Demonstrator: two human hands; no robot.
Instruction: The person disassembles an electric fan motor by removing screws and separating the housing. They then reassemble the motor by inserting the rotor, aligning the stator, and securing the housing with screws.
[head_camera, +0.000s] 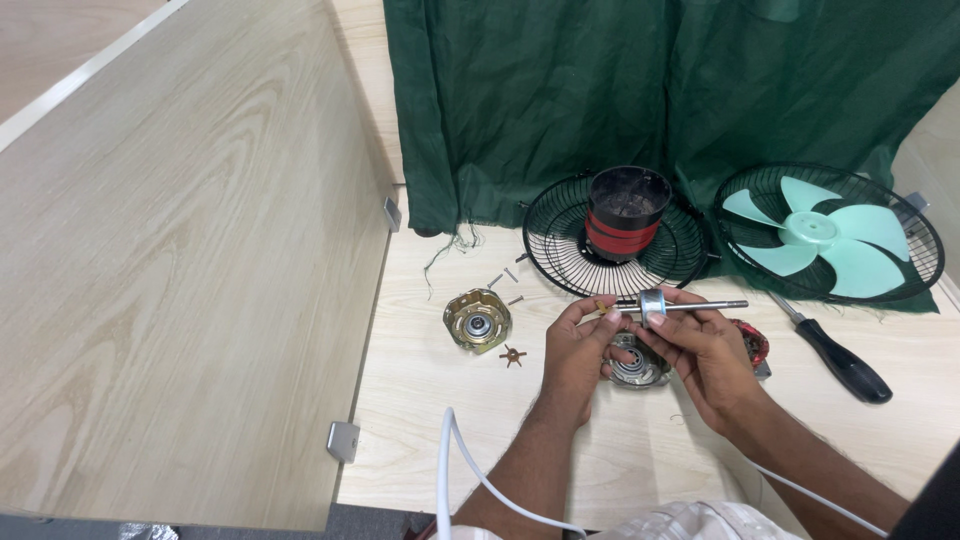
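While looking down from head camera, we pinch rotor shaft (668, 306) level above light wood table (640, 460): left hand (583, 340) pinching its near end, right hand (705, 350) gripping silver rotor core. Brass motor cover (478, 320) lies left; screwdriver (835, 355), fan blade (815, 235) right.

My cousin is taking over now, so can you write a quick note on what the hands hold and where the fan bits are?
Left hand and right hand hold the rotor shaft level between them, fingertips at its middle.
On the table: gold motor cover, loose screws, small star-shaped piece, second cover under the hands, screwdriver.
Behind: black grille with motor housing, green blade in the other grille.
Done: motor opened, rotor out. Everything else lies apart.
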